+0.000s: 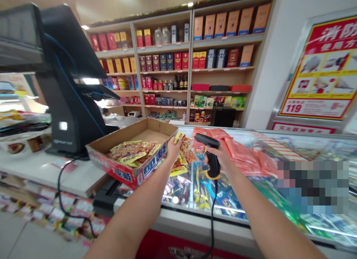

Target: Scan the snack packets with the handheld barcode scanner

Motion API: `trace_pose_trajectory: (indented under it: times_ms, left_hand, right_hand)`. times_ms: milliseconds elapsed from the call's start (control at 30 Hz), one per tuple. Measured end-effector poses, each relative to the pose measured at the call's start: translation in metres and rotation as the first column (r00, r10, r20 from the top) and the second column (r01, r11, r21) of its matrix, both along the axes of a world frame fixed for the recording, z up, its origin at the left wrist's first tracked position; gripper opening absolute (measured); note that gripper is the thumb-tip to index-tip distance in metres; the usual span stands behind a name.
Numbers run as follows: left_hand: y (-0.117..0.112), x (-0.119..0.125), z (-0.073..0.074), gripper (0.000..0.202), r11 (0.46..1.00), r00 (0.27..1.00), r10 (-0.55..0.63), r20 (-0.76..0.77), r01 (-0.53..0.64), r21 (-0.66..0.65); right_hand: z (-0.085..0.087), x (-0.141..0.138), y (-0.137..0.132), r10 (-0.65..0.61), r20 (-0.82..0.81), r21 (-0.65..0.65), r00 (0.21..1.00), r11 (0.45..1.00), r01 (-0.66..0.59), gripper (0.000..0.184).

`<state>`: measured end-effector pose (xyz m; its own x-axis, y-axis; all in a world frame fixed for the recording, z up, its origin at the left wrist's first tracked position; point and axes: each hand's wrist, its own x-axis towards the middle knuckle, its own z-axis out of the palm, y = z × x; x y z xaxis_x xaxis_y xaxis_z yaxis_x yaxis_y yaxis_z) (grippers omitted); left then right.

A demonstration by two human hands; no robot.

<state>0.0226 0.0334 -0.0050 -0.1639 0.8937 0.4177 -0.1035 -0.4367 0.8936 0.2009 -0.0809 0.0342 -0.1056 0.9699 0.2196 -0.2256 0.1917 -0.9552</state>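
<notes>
My right hand is wrapped round the grip of a black barcode scanner, whose head points left and whose cable hangs down over the counter front. Just to the left, my left hand pinches a yellow-topped snack packet beside the cardboard box. More such snack packets lie on the glass counter beneath and behind that hand. The open cardboard box, red and blue on its outside, holds several similar packets and sits at my left.
A black checkout terminal stands on the white counter at left. Pink-red plastic packs lie on the glass display counter at right. Shelves of boxed goods line the back wall. A red safety poster hangs right.
</notes>
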Motion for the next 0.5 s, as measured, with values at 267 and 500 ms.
trace_pose_trajectory:
  times_ms: [267,500]
  left_hand:
    - [-0.008,-0.015,0.014,0.016,0.58,0.634,-0.451,0.628,0.743,-0.335]
    - [-0.012,-0.028,0.012,0.016,0.215,0.366,-0.422,0.83,0.929,-0.3]
  right_hand:
    - [0.002,-0.004,-0.003,0.014,0.056,-0.029,0.998,0.999,-0.013,0.029]
    - [0.0,-0.006,-0.005,0.107,0.136,0.003,0.985,0.994,-0.109,0.027]
